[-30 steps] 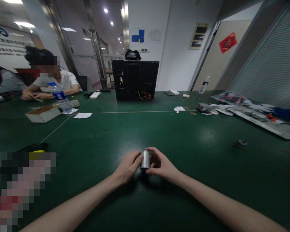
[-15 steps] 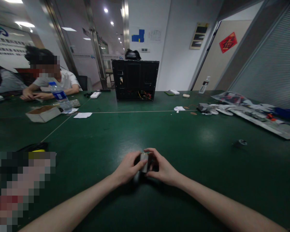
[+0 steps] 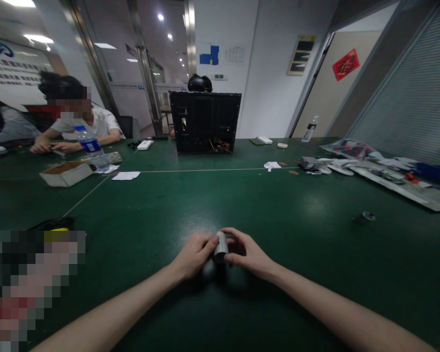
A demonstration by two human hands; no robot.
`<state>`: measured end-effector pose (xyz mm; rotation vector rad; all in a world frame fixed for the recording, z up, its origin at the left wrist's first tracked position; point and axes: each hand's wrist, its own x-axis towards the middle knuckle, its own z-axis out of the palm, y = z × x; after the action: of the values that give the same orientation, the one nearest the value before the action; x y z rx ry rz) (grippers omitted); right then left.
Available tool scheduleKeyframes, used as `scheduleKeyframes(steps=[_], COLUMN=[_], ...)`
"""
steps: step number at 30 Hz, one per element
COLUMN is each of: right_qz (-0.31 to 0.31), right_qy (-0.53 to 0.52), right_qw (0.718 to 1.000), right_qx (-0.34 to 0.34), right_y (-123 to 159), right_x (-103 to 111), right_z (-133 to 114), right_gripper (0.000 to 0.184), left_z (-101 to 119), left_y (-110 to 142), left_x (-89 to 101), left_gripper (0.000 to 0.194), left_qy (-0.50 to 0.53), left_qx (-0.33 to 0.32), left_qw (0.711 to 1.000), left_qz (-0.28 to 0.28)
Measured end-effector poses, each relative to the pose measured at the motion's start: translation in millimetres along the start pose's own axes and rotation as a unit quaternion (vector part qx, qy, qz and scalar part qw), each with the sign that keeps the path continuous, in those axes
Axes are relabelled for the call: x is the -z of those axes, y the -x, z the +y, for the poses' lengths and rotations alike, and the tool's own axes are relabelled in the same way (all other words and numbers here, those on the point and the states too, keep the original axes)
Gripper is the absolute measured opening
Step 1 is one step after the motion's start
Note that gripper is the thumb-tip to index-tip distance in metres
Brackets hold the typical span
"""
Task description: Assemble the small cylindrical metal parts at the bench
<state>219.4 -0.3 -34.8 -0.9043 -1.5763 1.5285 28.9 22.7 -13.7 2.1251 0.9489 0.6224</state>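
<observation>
A small silver metal cylinder (image 3: 221,244) is between my hands, just above the green table. Its dark round lower end faces me. My left hand (image 3: 195,254) is closed on its left side, with the thumb pressed along the metal. Curled around the right side, my right hand (image 3: 248,254) has its index finger near the top and its thumb near the dark end. Some of the fingers are hidden behind the cylinder. Farther right lies a short dark cylinder (image 3: 366,217) with a metallic end.
A black panel housing (image 3: 205,122) with exposed wires stands at the back. An open white box (image 3: 68,175) and a water bottle (image 3: 92,147) are at left, with a person (image 3: 102,122) seated beyond. Parts on a long tray (image 3: 392,183) lie at right.
The cylinder has tilted between my fingers, so its dark lower end now faces me. My left thumb has shifted up a little; both hands keep nearly the same place.
</observation>
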Motion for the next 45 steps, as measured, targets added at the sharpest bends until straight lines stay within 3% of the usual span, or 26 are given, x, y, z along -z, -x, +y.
scheduleKeyframes(steps=[9,13,19,23,29,40,45], right_qz=[0.015,0.054,0.058,0.031,0.027,0.028,0.013], right_qy=[-0.075,-0.02,0.123,0.124,0.134,0.162,0.173], right_qw=[0.997,0.998,0.99,0.991,0.989,0.984,0.981], right_qx=[-0.015,0.005,0.034,0.036,0.054,0.07,0.084], right_y=[-1.7,-2.9,1.3,3.2,2.7,5.1,6.3], right_x=[-1.0,-2.0,-3.5,-3.4,-4.2,-5.6,-7.4], right_z=[-4.6,1.8,2.4,-1.5,-3.9,-5.2,-10.2], right_gripper=[0.06,0.064,0.072,0.08,0.068,0.064,0.063], left_z=[-5.7,-2.4,2.4,3.3,6.7,5.9,4.7], left_y=[0.0,0.8,1.0,1.6,2.2,1.8,1.6], left_x=[-3.4,-0.9,2.6,2.4,4.4,2.5,1.9], left_gripper=[0.053,0.045,0.047,0.045,0.043,0.043,0.041], left_qy=[0.002,-0.018,-0.035,-0.043,-0.042,-0.038,-0.027], left_qx=[0.006,0.004,-0.008,-0.01,-0.008,-0.023,0.007], left_qw=[1.0,1.0,0.999,0.999,0.999,0.998,1.0], left_qz=[0.002,0.017,-0.018,-0.022,-0.033,-0.043,-0.005])
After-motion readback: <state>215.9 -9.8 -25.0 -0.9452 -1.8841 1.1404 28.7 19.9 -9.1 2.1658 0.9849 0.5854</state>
